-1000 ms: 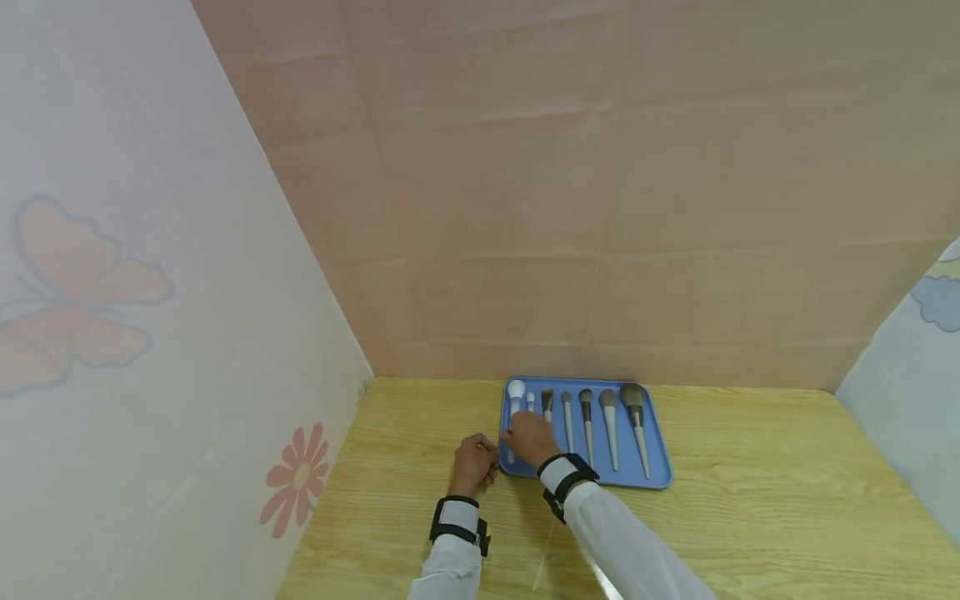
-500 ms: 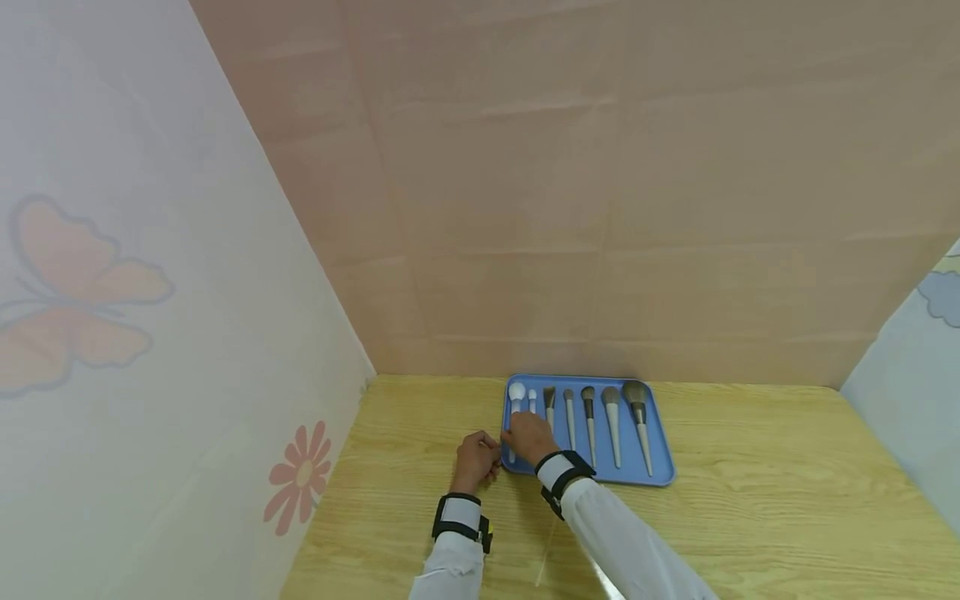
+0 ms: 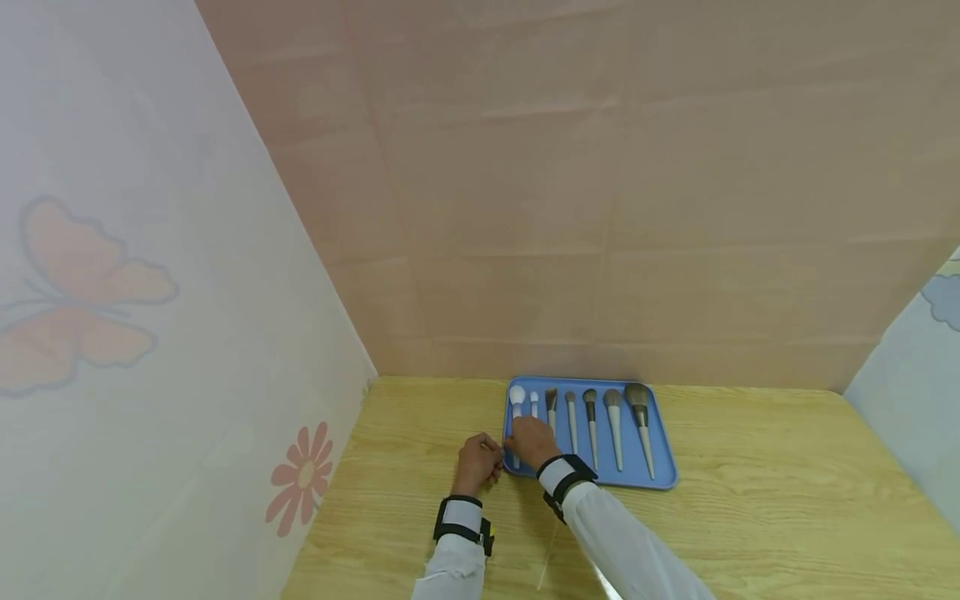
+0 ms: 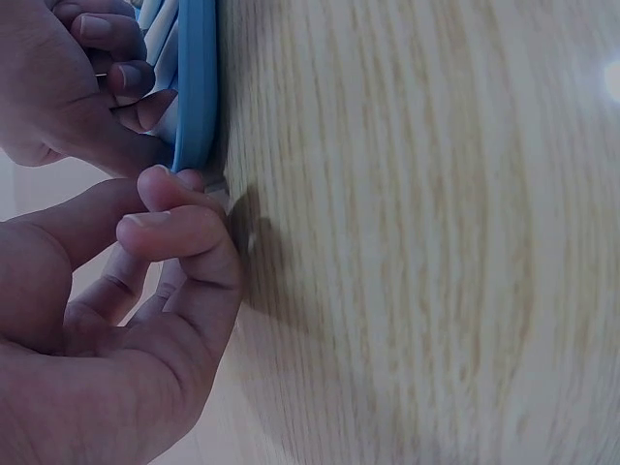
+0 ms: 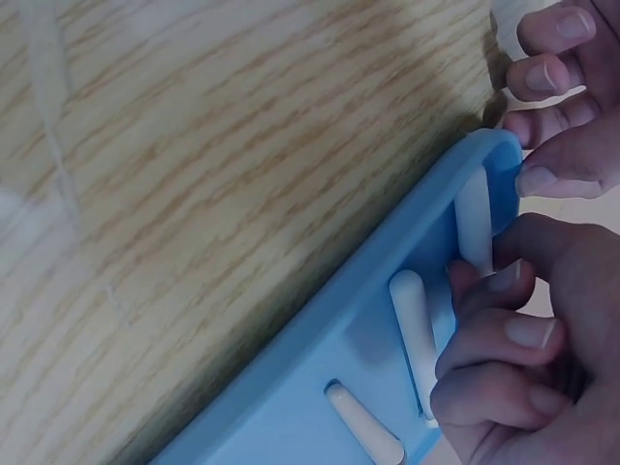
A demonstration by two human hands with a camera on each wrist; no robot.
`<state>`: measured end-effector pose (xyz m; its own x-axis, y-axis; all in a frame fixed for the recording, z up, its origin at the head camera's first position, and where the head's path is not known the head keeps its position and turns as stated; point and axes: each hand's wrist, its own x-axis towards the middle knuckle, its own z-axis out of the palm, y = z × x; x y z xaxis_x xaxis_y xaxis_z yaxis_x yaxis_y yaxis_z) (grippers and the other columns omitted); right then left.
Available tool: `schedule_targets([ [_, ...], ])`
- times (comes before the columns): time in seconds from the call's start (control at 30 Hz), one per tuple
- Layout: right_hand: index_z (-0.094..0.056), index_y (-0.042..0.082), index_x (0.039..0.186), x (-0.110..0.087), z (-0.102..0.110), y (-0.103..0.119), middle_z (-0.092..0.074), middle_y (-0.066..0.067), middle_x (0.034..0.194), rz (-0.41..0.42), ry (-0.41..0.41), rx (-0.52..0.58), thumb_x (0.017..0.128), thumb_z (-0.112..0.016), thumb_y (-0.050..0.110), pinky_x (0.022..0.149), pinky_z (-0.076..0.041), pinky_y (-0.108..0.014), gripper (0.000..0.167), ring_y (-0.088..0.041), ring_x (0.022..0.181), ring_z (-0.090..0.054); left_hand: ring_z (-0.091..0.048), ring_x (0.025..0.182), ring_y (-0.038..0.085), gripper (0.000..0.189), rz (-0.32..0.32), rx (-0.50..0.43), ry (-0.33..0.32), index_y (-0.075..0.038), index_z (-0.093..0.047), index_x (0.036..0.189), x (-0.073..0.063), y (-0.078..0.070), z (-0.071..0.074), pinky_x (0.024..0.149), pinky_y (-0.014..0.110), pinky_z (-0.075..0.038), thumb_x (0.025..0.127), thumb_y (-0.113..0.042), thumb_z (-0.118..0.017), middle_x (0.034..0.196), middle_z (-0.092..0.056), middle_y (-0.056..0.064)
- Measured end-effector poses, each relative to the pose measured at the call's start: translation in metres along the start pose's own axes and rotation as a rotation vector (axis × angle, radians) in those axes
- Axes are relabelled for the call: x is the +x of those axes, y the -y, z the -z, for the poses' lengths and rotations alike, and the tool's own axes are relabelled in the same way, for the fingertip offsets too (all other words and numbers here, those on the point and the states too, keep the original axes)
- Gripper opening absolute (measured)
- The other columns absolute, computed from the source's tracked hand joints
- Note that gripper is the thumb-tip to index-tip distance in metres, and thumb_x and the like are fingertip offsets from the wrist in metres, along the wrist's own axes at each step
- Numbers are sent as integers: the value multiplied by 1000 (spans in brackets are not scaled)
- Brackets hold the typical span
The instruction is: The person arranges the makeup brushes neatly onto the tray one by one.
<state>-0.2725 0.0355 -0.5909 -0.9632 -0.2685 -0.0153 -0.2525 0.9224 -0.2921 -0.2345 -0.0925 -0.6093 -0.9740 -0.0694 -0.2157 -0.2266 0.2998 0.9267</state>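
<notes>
A blue tray [image 3: 664, 446] on the table holds several makeup brushes laid side by side with bristles toward the back. My right hand [image 3: 531, 440] reaches over its left end. There, thumb and forefinger pinch the pale handle [image 5: 474, 221] of the leftmost brush, a white-headed one [image 3: 517, 396]; the contact is partly covered. Beside it, a small white-tipped brush [image 3: 534, 397] is half hidden by the hand. My left hand [image 3: 478, 461] rests just outside the tray's near left corner. Its fingers are loosely curled, fingertips close to the rim [image 4: 197, 107], with nothing seen in them.
Further right in the tray lie an angled dark brush [image 3: 551, 398], slimmer brushes and a large fluffy brush [image 3: 639, 398]. A brownish wall covering [image 3: 480, 250] rises behind the wooden table [image 3: 750, 483]. A pale wall [image 3: 247, 350] stands on the left.
Both hands stay almost where they were at the tray's left end. The brushes keep their places; the whole view shifts slightly.
</notes>
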Motion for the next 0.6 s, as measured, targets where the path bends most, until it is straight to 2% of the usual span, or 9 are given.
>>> schedule_targets([
  [0.23, -54, 10, 71, 4, -3, -1, -50, -1, 57, -8, 4, -43, 90, -71, 24, 47, -36, -30, 29, -14, 50, -49, -54, 45, 12, 5, 4, -2, 2, 2, -63, 85, -1, -3, 1, 40, 23, -43, 90, 1, -63, 64, -66, 11],
  [0.6, -51, 10, 67, 4, -6, 0, -48, -1, 54, -20, -16, -94, 89, -73, 26, 45, -33, -30, 34, -14, 47, -46, -54, 45, 12, 5, 1, -23, 11, 3, -63, 85, -6, -6, 2, 40, 24, -44, 90, 2, -63, 66, -67, 15],
])
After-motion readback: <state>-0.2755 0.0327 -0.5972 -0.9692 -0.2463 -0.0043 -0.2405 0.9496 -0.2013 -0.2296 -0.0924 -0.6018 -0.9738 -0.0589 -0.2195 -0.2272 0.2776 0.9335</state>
